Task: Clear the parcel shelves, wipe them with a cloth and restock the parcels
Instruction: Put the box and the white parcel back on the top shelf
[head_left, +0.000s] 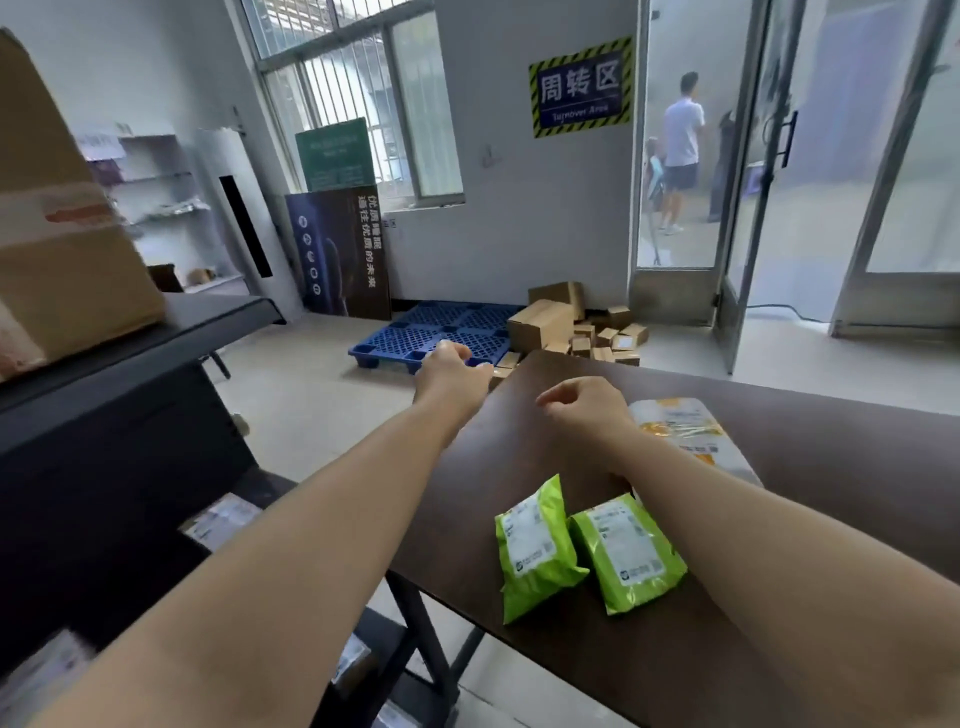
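Left hand (452, 371) and right hand (582, 408) reach forward, fingers curled, empty. Two green parcels (537, 545) lie on the counter (831, 467).

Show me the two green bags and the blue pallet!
Left green bag (530, 540): head view, on its white label.
Right green bag (626, 551): head view, on its white label.
Blue pallet (441, 325): head view, on its gridded top.

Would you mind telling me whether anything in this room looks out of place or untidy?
Yes: the cardboard boxes lie in a jumbled heap on the floor beside the blue pallet, several tipped at angles, rather than stacked on it. The green parcels on the table look undamaged.
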